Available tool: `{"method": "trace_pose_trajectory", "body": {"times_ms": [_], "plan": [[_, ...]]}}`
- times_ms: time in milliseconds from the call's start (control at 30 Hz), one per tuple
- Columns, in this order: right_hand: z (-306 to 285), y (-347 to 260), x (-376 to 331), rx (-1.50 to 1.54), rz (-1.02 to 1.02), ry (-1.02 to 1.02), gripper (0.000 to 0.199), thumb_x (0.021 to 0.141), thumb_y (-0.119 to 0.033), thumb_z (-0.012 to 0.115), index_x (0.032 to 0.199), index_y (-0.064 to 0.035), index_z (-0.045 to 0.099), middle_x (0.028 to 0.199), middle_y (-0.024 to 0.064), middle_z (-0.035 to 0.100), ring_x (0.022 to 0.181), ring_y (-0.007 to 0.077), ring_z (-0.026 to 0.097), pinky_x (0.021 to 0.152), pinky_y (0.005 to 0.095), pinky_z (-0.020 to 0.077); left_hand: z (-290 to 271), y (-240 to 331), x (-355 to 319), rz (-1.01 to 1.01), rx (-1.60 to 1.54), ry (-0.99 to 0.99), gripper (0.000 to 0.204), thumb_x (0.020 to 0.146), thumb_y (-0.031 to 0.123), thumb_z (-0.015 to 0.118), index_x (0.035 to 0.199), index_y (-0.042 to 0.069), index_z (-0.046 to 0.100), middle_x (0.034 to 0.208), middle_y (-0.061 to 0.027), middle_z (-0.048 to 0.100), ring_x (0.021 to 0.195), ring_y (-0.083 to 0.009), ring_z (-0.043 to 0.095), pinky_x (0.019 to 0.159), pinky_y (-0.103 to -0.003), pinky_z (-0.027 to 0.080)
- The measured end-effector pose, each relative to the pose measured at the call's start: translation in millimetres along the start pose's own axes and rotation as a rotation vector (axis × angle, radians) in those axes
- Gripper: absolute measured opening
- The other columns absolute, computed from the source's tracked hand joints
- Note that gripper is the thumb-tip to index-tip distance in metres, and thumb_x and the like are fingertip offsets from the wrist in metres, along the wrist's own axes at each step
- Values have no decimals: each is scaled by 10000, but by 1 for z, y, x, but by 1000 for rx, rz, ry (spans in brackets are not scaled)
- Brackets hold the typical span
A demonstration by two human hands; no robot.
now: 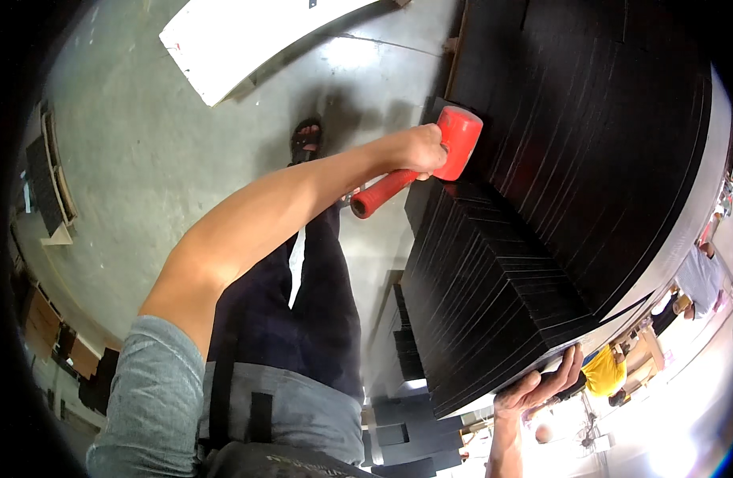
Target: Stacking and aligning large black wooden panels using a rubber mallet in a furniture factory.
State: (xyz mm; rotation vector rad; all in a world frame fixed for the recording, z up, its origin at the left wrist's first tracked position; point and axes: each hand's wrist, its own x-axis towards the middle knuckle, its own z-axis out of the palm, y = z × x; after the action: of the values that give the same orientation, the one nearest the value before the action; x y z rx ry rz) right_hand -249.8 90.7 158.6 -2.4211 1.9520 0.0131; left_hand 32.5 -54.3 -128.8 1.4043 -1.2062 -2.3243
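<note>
My left hand [418,151] grips the handle of a red rubber mallet [460,137]. The mallet's head rests against the far end of a stack of thin black boards [494,295] standing on edge. My right hand [541,386] presses flat against the near end of that stack, fingers spread under its lower corner. The stack leans against a large black panel surface [613,135] on its right.
A grey concrete floor [143,135] lies to the left, with a white board [239,40] on it at the top. My sandalled foot [306,139] stands near the stack. Loose black pieces [406,434] lie below. Two other people [605,370] [697,279] are at the right.
</note>
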Motion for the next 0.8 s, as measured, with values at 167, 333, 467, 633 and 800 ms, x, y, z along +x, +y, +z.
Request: {"method": "trace_pose_trajectory", "body": {"times_ms": [167,333,467,633,800], "plan": [[-1,5,1,24,-31,-10,612,1033,-442,271,1407,33,367,1447,223,357,1389,327,327,1118,484,298,10,-15,-5,7,-107,44,246,881,146,545,887,-87,623,644,-90,598,542,-162,571,527,-345,451],[6,2,-1,48,-11,24,604,1043,-483,275,1394,-15,421,1441,161,407,1392,276,333,1144,462,270,11,-27,-25,45,-283,94,234,900,130,545,875,-93,612,647,-64,568,514,-142,559,481,-319,437],[3,3,0,35,2,33,603,1039,-488,282,1392,-22,432,1438,156,418,1393,273,333,1147,460,269,-3,-4,-55,-17,-216,86,244,825,131,542,614,10,518,564,-88,549,517,-168,543,496,-341,422],[7,3,0,62,4,67,601,1032,-491,304,1391,-30,445,1417,156,445,1377,274,350,1133,461,275,-18,56,-83,33,-44,-58,286,849,184,540,630,1,560,583,-90,583,511,-184,565,507,-357,453],[-3,8,-1,53,-30,-15,610,1033,-402,308,1428,60,353,1461,236,338,1393,343,304,1108,503,275,-7,89,-85,41,-6,-121,329,929,223,547,704,-17,549,584,-58,524,447,-151,520,382,-327,450]]}}
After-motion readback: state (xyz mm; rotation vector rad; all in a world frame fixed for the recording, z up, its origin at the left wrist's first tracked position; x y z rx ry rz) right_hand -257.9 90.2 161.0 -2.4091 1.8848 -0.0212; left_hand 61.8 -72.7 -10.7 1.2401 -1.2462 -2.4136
